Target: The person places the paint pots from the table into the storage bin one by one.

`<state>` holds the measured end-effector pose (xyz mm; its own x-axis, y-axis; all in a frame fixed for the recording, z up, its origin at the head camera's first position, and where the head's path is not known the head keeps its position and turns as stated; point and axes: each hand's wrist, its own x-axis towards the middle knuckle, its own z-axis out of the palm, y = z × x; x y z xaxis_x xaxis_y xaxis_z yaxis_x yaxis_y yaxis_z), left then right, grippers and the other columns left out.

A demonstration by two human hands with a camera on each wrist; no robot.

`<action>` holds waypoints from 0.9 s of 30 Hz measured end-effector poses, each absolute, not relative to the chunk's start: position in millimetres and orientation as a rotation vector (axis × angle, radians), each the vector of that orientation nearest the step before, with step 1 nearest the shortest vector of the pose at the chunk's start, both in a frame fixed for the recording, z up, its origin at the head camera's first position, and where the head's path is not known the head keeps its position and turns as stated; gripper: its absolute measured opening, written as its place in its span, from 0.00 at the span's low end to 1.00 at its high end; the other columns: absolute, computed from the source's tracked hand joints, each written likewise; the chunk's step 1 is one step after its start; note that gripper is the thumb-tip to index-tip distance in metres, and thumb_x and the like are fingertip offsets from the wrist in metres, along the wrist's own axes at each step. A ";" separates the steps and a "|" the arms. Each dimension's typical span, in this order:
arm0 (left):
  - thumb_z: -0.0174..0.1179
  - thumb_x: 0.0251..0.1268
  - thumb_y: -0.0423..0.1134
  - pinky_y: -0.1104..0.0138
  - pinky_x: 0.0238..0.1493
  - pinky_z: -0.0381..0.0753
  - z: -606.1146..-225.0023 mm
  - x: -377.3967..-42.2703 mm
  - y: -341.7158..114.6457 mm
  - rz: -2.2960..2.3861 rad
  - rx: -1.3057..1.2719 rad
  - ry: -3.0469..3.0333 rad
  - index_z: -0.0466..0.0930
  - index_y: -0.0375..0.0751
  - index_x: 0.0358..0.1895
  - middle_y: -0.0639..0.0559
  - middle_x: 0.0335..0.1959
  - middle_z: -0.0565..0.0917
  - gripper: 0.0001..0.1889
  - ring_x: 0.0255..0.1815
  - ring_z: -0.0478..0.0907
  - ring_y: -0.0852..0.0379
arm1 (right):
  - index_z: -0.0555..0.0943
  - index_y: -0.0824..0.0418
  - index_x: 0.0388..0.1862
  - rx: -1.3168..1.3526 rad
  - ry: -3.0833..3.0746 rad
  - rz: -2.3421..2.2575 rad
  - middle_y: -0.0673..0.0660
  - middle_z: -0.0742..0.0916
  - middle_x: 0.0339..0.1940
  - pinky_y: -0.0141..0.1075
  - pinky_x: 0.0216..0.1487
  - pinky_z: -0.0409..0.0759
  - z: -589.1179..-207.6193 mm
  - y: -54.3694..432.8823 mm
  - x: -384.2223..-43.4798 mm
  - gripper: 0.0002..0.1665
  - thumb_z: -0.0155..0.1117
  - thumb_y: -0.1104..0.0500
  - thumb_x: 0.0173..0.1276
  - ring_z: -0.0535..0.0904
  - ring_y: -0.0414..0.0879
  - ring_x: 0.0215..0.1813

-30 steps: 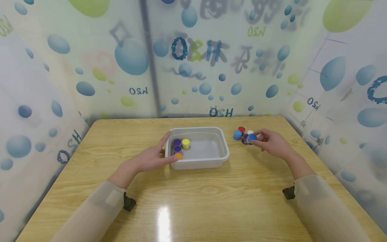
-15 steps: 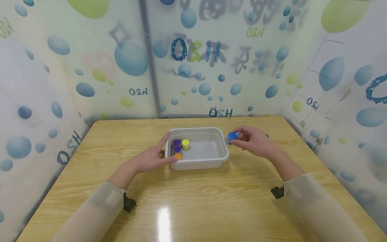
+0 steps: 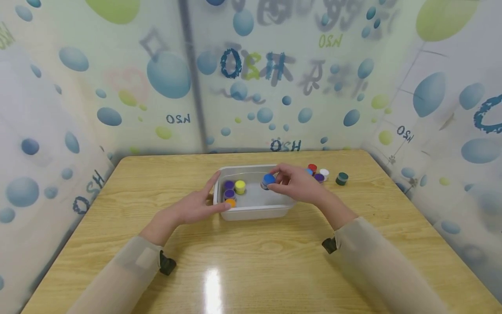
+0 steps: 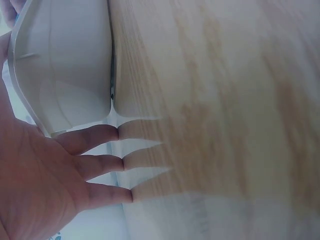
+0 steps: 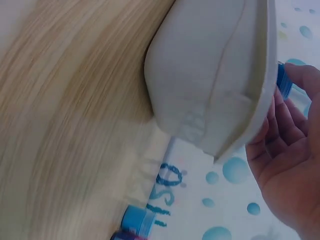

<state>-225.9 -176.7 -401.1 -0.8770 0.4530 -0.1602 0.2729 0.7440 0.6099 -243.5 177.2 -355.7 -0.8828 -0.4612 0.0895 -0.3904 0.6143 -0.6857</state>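
Your right hand (image 3: 298, 184) is pinching the blue-lidded jar (image 3: 267, 180) over the white tub (image 3: 255, 213), right of centre, apparently leaving the jar's base free; your wide-spread left hand (image 3: 197, 205) is probably steadying the tub's left end.

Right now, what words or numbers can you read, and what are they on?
"H2O", running backwards, several times, on the patterned wall.
Grey writing there: too blurred to read.
Blue-topped pot and the other pots: any labels are too small to read.
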 end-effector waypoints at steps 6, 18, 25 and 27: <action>0.56 0.74 0.78 0.34 0.77 0.75 -402.1 -227.3 -176.5 0.851 0.561 2.646 0.22 0.65 0.91 0.29 0.80 0.74 0.60 0.78 0.76 0.28 | 0.85 0.56 0.62 -0.804 2.706 -1.066 0.51 0.88 0.39 0.36 0.42 0.81 -364.5 151.1 -254.7 0.20 0.76 0.52 0.76 0.80 0.44 0.38; 0.57 0.74 0.77 0.36 0.74 0.78 -401.0 -225.5 -175.3 0.874 0.564 2.635 0.24 0.64 0.92 0.26 0.80 0.73 0.60 0.77 0.77 0.28 | 0.85 0.53 0.64 -0.784 2.669 -0.906 0.50 0.91 0.45 0.40 0.54 0.86 -387.3 111.0 -272.0 0.22 0.75 0.48 0.77 0.85 0.43 0.46; 0.57 0.73 0.77 0.37 0.73 0.80 -401.4 -226.0 -175.2 0.874 0.558 2.636 0.24 0.65 0.92 0.27 0.79 0.74 0.60 0.76 0.78 0.29 | 0.85 0.55 0.64 -0.817 2.612 -0.892 0.52 0.92 0.44 0.38 0.52 0.85 -392.3 106.8 -275.6 0.21 0.74 0.50 0.77 0.85 0.43 0.43; 0.57 0.74 0.77 0.38 0.72 0.80 -400.1 -226.4 -175.6 0.861 0.559 2.643 0.24 0.64 0.92 0.27 0.78 0.75 0.61 0.75 0.80 0.30 | 0.85 0.55 0.65 -0.821 2.586 -0.898 0.52 0.92 0.44 0.37 0.50 0.86 -392.0 106.6 -275.7 0.21 0.74 0.51 0.78 0.86 0.43 0.41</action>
